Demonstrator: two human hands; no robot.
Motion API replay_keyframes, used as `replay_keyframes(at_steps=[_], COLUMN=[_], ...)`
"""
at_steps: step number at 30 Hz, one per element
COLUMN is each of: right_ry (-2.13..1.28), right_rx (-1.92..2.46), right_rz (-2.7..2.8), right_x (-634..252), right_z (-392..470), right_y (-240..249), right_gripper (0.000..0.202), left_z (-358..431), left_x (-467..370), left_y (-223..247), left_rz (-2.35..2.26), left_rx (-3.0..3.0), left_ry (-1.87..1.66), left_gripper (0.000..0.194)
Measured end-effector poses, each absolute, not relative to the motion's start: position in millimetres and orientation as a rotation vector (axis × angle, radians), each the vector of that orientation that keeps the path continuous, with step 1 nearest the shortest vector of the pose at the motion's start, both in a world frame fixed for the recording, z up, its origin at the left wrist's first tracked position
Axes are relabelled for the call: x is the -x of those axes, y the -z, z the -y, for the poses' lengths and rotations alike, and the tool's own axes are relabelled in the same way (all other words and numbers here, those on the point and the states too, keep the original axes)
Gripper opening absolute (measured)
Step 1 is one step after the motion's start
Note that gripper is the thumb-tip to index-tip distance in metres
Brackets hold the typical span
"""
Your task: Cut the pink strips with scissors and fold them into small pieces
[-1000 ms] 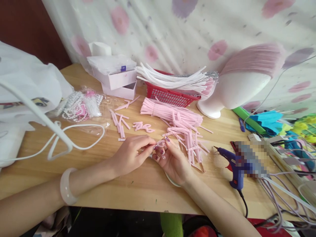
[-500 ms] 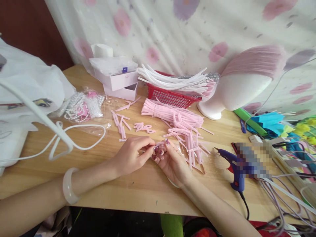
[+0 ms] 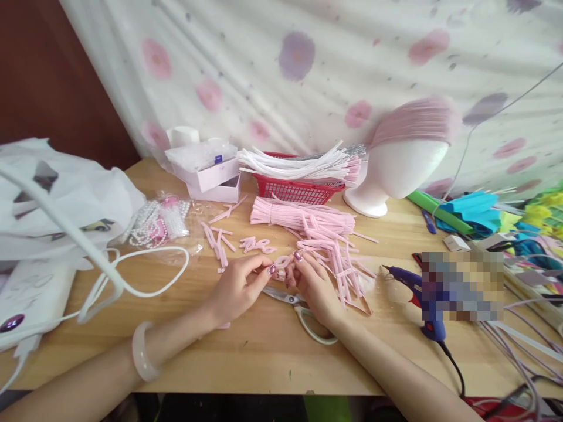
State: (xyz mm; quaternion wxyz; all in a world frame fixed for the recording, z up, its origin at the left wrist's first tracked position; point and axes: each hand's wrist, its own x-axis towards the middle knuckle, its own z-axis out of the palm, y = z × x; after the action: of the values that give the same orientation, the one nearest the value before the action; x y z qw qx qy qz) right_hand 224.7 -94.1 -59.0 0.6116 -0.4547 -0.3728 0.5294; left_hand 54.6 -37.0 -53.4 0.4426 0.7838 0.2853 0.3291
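Between my two hands is a short pink pipe cleaner point(image 3: 282, 262) bent into a small loop. My left hand point(image 3: 241, 285) pinches one end between thumb and index finger. The other end is pinched by my right hand point(image 3: 314, 287), its remaining fingers curled below. Scissors point(image 3: 288, 298) lie on the table under the hands, partly hidden by the right one. Just beyond, several looped pink pieces point(image 3: 255, 244) lie together, with cut straight pieces point(image 3: 219, 243) to their left. Bent pink pipe cleaners point(image 3: 336, 255) are heaped right of my right hand, before a tied pink bundle point(image 3: 299, 214).
A red basket point(image 3: 297, 190) of white pipe cleaners stands behind, beside a white foam head point(image 3: 402, 167). Pale boxes point(image 3: 213, 179) and bagged beads point(image 3: 160, 223) sit left, near a white cable point(image 3: 153, 296). A blue glue gun point(image 3: 409, 281) and cords point(image 3: 505, 357) lie right.
The view has tilted up. My hands have moved slightly apart, with the pink loop now showing between them and the scissors uncovered below.
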Motion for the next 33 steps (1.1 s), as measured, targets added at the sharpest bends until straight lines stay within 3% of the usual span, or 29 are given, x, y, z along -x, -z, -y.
replay_keyframes(at_steps=[7,13,28,33], right_ry=[-1.041,-0.952,-1.106,-1.139], right_rx=[1.172,1.194,1.059,1.042], right_rz=[0.968,0.877,0.622,0.602], right_x=[-227.5,-237.9,-238.3,-237.6], right_z=[94.6,85.2,81.0,81.6], right_y=[54.3,59.3,60.0,60.5], right_gripper=[0.04,0.046,0.045,0.041], left_z=[32.9,-1.5,-21.0,-13.9], left_x=[-53.4,-40.9,-24.7,1.0], left_y=[53.4,49.5,34.1,23.2], left_rz=[-0.751,-1.084,-1.366,-1.165], left_rx=[-2.182,-2.369,-2.485,-2.486], left_ry=[-0.762,-0.638,-0.351,-0.249], left_gripper=[0.025,0.027,0.035,0.026])
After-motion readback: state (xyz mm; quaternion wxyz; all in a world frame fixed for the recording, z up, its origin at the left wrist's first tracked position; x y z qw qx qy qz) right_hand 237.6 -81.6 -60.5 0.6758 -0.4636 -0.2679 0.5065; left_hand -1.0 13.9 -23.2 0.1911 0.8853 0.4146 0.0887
